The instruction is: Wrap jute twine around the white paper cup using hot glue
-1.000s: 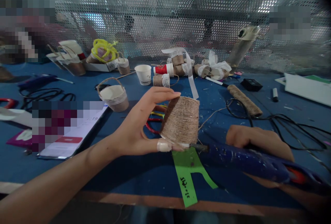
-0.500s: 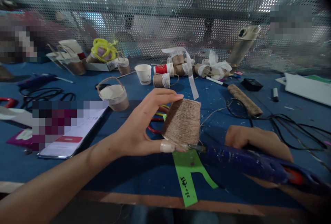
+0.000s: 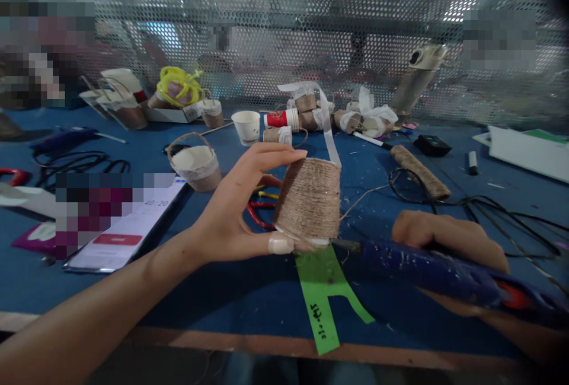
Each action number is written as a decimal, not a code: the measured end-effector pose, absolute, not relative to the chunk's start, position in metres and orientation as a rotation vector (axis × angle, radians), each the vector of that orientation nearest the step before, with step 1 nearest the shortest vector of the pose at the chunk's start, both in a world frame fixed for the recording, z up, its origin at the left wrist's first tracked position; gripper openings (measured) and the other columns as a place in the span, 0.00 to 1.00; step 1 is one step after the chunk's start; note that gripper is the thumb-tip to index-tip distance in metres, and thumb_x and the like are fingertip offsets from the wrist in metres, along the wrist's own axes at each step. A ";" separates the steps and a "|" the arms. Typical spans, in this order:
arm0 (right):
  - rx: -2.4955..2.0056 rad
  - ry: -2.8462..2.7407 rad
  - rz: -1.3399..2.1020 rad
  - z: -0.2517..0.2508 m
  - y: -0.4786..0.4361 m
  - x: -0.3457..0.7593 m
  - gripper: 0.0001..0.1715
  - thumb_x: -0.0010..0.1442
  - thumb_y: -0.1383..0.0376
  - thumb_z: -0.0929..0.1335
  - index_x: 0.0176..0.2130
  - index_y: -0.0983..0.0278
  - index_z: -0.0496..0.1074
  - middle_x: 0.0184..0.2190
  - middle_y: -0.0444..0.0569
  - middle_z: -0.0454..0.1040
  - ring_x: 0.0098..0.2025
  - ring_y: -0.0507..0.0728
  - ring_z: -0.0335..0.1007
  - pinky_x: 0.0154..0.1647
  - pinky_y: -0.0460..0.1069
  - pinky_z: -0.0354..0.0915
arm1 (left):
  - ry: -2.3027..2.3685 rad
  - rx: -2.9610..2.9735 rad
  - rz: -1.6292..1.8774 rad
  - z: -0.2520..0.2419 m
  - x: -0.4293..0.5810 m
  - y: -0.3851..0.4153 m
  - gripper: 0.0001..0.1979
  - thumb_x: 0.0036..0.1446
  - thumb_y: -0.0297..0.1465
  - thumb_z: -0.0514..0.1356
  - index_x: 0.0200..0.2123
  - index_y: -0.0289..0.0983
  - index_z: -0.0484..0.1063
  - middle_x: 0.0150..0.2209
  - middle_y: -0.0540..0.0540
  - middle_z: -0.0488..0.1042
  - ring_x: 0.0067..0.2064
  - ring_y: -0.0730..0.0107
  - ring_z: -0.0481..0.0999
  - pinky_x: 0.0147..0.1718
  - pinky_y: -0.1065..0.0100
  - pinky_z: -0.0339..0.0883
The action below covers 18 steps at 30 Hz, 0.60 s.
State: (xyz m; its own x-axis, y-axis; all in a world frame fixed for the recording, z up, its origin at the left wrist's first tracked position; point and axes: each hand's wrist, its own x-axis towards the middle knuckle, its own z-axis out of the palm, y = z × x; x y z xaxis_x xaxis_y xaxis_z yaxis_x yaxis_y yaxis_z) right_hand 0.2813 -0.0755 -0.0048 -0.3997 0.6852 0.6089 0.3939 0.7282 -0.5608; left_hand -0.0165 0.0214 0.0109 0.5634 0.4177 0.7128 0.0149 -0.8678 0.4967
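My left hand (image 3: 235, 207) grips a twine-wrapped paper cup (image 3: 311, 201) between its thumb and fingers, above the table. The thumb presses at the cup's lower edge, where a sliver of white shows. Brown twine coils cover the visible side, and a loose strand trails off to the right. In my right hand (image 3: 448, 242) is a blue glue gun (image 3: 427, 266), its nozzle just right of the cup's lower edge. Red-handled scissors (image 3: 258, 216) lie behind my left hand, partly hidden. Beneath the cup, green tape (image 3: 322, 314) with handwriting is stuck to the table.
A twine roll (image 3: 420, 171) and black cables (image 3: 484, 201) lie on the right. A small handled basket (image 3: 195, 165) and a phone (image 3: 128, 225) are on the left. White cup (image 3: 246, 127) and wrapped cups stand before a perforated metal screen (image 3: 267, 59).
The cup and my left hand have shifted slightly up and left. The glue gun nozzle has moved a little right and up, away from my thumb.
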 end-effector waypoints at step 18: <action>-0.817 -2.019 0.410 -0.004 -0.074 0.285 0.07 0.55 0.63 0.68 0.30 0.57 0.63 0.21 0.40 0.67 0.22 0.52 0.69 0.20 0.46 0.60 | 0.217 2.147 1.299 -0.001 -0.018 0.027 0.48 0.44 0.46 0.73 0.66 0.39 0.62 0.62 0.41 0.66 0.61 0.48 0.67 0.53 0.58 0.76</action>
